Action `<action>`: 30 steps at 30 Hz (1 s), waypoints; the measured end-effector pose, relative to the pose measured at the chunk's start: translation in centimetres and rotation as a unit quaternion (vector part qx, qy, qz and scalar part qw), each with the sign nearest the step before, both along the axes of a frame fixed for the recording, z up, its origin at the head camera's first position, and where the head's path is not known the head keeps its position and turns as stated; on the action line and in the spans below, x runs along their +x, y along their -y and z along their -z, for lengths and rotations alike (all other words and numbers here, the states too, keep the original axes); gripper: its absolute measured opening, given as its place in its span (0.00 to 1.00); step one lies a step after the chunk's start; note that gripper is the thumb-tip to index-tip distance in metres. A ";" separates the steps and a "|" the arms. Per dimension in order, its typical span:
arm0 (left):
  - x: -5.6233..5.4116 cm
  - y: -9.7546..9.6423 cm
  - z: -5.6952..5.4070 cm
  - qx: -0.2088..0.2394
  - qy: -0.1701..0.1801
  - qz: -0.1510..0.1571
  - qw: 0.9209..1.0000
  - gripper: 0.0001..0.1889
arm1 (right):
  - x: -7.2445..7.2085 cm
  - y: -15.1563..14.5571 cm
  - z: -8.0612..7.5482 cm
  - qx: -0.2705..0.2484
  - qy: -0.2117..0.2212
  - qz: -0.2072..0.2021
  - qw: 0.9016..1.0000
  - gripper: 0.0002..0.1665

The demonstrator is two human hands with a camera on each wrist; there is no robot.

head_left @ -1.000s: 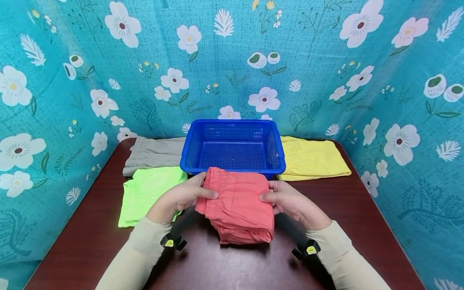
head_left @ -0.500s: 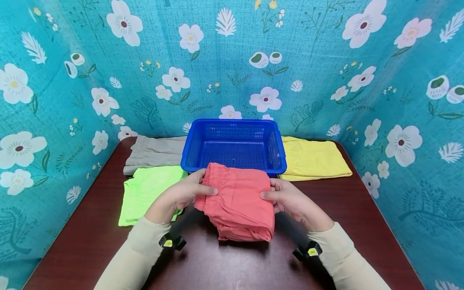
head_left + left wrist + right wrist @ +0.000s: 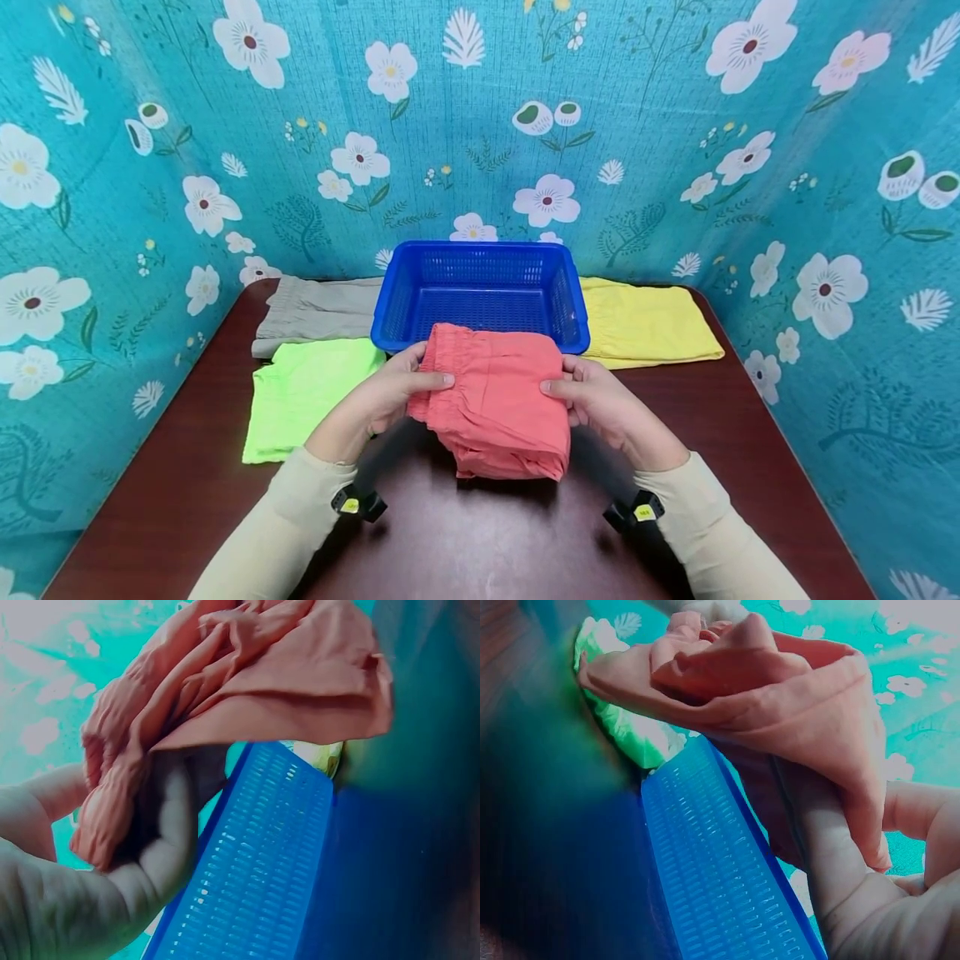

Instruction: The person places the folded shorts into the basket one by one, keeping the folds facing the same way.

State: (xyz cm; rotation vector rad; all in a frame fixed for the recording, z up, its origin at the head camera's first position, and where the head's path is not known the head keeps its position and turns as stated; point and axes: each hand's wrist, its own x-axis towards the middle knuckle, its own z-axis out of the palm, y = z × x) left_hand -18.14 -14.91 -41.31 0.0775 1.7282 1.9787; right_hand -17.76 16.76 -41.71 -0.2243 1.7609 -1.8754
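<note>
Red garment (image 3: pixel 498 396) has shifted slightly, left hand (image 3: pixel 381 402) and right hand (image 3: pixel 609 408) gripping opposite sides.

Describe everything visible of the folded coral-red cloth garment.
The folded coral-red cloth garment looks soft and wrinkled, with a gathered, elastic-looking band at its left end and layers showing at its near edge. The left hand grips the gathered end, the right hand the opposite end, thumbs on top. Held above the dark-brown table, it partly hides the near rim of the blue perforated plastic basket from the head view.
</note>
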 end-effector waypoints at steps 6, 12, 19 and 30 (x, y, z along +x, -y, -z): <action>-0.4 -0.6 0.1 0.028 -0.010 -0.027 0.999 0.31 | -0.5 0.1 -0.4 0.000 -0.004 0.033 0.999 0.28; -1.2 -1.0 -0.6 0.028 -0.011 -0.046 0.998 0.31 | -1.5 0.7 -0.5 -0.005 -0.002 0.062 0.998 0.27; -2.2 -1.1 -1.2 0.044 0.007 -0.040 0.998 0.29 | -2.5 1.0 -1.1 -0.007 0.004 0.081 0.997 0.28; -4.4 -1.2 -2.6 0.015 0.005 -0.014 1.000 0.30 | -4.4 0.7 -2.7 0.012 0.017 0.081 0.997 0.28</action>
